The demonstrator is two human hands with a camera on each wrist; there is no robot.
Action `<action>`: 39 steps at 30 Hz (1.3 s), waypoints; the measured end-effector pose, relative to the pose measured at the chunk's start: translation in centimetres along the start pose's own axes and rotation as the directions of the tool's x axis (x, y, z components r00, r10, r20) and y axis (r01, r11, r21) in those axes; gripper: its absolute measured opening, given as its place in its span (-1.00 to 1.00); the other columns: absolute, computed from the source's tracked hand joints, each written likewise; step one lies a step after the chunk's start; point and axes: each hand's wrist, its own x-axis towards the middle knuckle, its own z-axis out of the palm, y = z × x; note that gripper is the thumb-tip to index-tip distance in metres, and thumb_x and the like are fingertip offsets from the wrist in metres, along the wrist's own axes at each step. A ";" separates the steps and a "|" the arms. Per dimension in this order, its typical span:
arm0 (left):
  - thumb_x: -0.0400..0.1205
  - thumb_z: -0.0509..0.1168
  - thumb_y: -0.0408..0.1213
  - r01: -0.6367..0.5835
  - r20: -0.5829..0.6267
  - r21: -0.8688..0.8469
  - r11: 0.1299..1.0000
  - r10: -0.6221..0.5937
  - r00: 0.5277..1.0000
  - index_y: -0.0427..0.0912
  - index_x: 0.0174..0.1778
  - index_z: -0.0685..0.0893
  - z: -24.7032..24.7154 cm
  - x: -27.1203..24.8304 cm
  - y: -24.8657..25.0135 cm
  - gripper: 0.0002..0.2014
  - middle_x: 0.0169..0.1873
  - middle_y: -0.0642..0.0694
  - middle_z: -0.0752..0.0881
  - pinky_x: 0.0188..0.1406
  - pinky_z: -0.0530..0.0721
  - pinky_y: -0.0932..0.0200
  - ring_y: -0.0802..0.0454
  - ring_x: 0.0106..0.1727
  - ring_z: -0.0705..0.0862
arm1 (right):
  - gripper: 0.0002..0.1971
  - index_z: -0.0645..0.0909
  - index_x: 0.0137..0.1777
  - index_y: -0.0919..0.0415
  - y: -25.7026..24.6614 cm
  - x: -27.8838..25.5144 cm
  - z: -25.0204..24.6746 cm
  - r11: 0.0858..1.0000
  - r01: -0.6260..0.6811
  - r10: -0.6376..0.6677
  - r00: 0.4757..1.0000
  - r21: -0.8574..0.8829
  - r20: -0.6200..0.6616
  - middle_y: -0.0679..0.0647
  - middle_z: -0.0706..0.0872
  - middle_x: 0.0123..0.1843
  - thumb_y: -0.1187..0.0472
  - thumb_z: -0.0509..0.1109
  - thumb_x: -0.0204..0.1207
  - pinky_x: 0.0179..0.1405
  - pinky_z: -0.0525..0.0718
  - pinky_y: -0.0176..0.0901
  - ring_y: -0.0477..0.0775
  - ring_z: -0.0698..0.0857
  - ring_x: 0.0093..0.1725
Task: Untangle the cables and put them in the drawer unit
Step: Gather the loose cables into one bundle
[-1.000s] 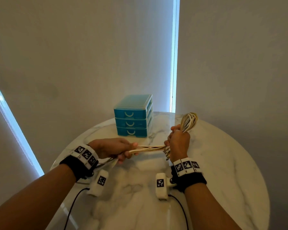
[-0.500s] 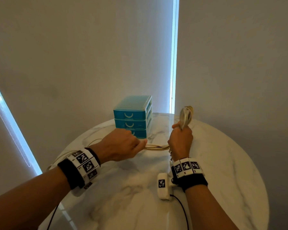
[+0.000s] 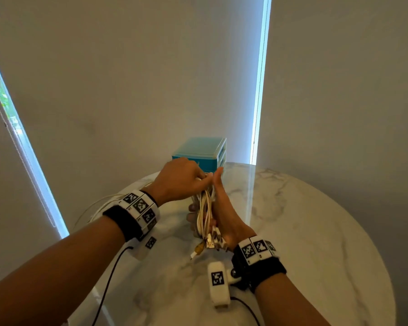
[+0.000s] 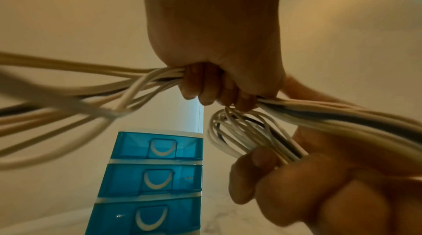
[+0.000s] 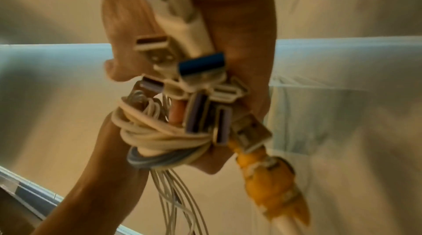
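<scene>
A bundle of white cables (image 3: 205,212) is held above the marble table (image 3: 316,243). My right hand (image 3: 224,215) grips the folded bundle, its USB plugs (image 5: 200,98) and one orange-wrapped plug (image 5: 269,181) sticking out toward the wrist. My left hand (image 3: 181,180) grips the loose cable strands (image 4: 137,83) at the bundle's far end, in front of the teal drawer unit (image 3: 203,151). Loose strands trail back past my left wrist (image 3: 97,205). The drawer unit's three drawers (image 4: 157,175) are closed in the left wrist view.
The round table stands in a corner between pale walls, with bright window strips (image 3: 259,78) behind the drawer unit and on the left (image 3: 21,142). Black wrist-camera leads (image 3: 108,278) hang below my forearms.
My left hand moved forward and right, carrying the strands up to the far end of the bundle. My right hand turned so the bundle lies lengthwise, plugs toward me.
</scene>
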 end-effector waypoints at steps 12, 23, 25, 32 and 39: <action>0.62 0.14 0.60 0.084 0.431 -0.064 0.994 -0.048 0.901 -0.27 -0.33 0.82 -2.2 1.7 -0.9 -0.10 -0.49 -0.10 0.63 -0.34 0.52 0.12 0.05 -0.44 0.51 | -0.71 0.37 -0.32 0.07 0.8 0.0 -0.7 0.931 -0.254 0.278 0.959 -0.262 0.057 0.03 0.35 -0.40 0.52 0.25 0.27 -0.59 0.40 -0.26 0.00 0.35 -0.50; 0.53 0.62 -0.14 -0.053 0.290 -0.093 0.994 0.078 0.954 0.27 0.35 0.54 -1.2 0.9 -1.3 -0.46 0.32 0.02 0.52 0.12 0.79 0.06 0.00 0.17 0.71 | -0.74 0.40 -0.33 0.10 0.7 -0.4 -0.5 0.927 -0.221 0.204 0.975 -0.302 -0.086 0.09 0.42 -0.47 0.44 0.30 0.05 -0.62 0.45 -0.17 0.06 0.44 -0.56; 0.60 0.54 -0.10 -0.073 0.303 0.094 0.993 0.042 0.952 0.33 0.40 0.56 -0.7 0.8 -1.0 -0.51 0.39 0.00 0.51 0.11 0.81 -0.11 -0.09 0.15 0.73 | -0.75 0.38 -0.38 0.08 0.8 -0.4 -0.3 0.901 -0.218 0.190 0.976 -0.375 -0.110 0.08 0.43 -0.47 0.46 0.29 0.13 -0.57 0.43 -0.16 0.06 0.42 -0.53; 0.72 0.42 0.11 -0.206 0.221 0.215 0.955 0.158 0.962 0.04 -0.24 0.69 -0.3 1.3 -0.2 -0.70 -0.28 0.07 0.79 -0.19 0.75 0.03 0.08 -0.25 0.72 | -0.67 0.37 -0.47 0.05 0.4 -0.8 0.0 0.837 -0.130 0.080 0.990 -0.531 -0.116 0.07 0.45 -0.38 0.51 0.25 0.31 -0.35 0.50 -0.17 0.01 0.47 -0.39; 0.52 0.43 -0.28 -0.283 0.215 0.061 0.957 0.264 0.940 0.08 -0.41 0.52 -1.4 1.9 0.3 -0.73 -0.47 0.10 0.67 -0.31 0.60 0.07 0.14 -0.44 0.59 | -0.72 0.55 -0.07 0.23 0.8 -0.9 0.3 0.882 0.055 -0.041 0.998 -0.469 0.041 0.23 0.90 0.01 0.60 0.18 0.70 0.01 0.82 -0.04 0.21 0.90 0.02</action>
